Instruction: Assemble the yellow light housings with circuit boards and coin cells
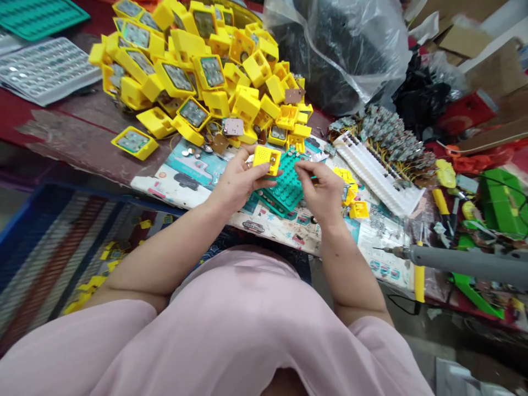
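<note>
My left hand (236,179) holds a small yellow plastic housing (262,158), its perforated face and a small recess turned up. Just to the right, over a green bumpy tray (284,190), my right hand (319,187) has its thumb and fingertips pinched together. Whatever lies in that pinch is too small or hidden to make out. A big heap of similar yellow housings (214,102) rises beyond my hands, many with grey parts inside. Several small round metal pieces (192,152) lie left of my left hand.
A white slotted rack (371,173) and a pile of grey wired parts (391,132) lie to the right. An electric screwdriver (454,261) juts in from the right edge. A blue crate (25,247) with yellow pieces stands lower left. A clear bag (342,49) sits behind.
</note>
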Available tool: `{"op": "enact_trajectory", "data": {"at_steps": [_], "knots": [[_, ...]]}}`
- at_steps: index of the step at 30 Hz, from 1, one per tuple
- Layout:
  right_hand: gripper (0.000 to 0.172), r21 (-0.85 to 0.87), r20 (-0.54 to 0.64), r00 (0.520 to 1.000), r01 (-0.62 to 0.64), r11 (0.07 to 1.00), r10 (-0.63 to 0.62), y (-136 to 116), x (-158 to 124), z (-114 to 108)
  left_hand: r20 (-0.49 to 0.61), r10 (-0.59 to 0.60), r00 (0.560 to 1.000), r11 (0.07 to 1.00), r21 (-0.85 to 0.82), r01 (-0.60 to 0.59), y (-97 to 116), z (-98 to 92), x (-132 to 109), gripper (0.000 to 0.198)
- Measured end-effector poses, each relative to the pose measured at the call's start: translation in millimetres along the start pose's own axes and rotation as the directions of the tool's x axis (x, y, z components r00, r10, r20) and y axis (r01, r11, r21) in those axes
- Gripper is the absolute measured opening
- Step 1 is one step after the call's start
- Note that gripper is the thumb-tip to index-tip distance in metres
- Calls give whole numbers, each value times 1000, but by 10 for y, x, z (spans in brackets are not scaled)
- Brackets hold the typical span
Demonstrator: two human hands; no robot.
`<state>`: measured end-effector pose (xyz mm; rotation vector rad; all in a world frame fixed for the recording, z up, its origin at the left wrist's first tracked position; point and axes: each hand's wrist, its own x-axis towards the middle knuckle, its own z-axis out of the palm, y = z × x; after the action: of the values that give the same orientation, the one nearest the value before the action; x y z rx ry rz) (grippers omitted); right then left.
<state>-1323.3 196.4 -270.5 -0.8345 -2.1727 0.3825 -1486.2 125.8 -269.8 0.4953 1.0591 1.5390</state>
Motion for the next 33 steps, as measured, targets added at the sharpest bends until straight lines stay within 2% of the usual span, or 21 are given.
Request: {"op": "enact_trajectory", "data": {"at_steps": [6,10,13,18,22,25,28,30,33], "knots": [[10,-251,230,964,-75,965,135,138,38,-127,-30,81,996,994,71,-79,103,-138,-20,44],[16,-412,209,954,-113,904,214,135,120,-150,-20,122,992,985,125,-118,84,-211,-28,45],[19,-504,256,933,-95,858,254,126,157,-138,8,131,991,978,165,-131,48,-230,-47,49],[20,-527,329,913,-33,849,240,253,172,-4,47,162,986,960,224,-168,14,-211,-79,52],[18,-459,297,942,-2,889,156,290,176,2,58,146,988,951,268,-157,18,-184,-107,51],[22,-297,157,988,49,954,-2,79,153,-100,63,123,990,956,260,-135,13,-152,-122,52],[22,-178,74,985,164,970,-153,-214,104,-180,88,115,989,957,257,-134,-7,-111,-124,52],[22,-195,73,973,229,954,-218,-330,69,-183,106,115,988,955,261,-139,-25,-83,-126,51],[19,-300,59,960,279,912,-275,-339,26,-146,127,125,984,949,275,-156,-50,-50,-138,48]]}}
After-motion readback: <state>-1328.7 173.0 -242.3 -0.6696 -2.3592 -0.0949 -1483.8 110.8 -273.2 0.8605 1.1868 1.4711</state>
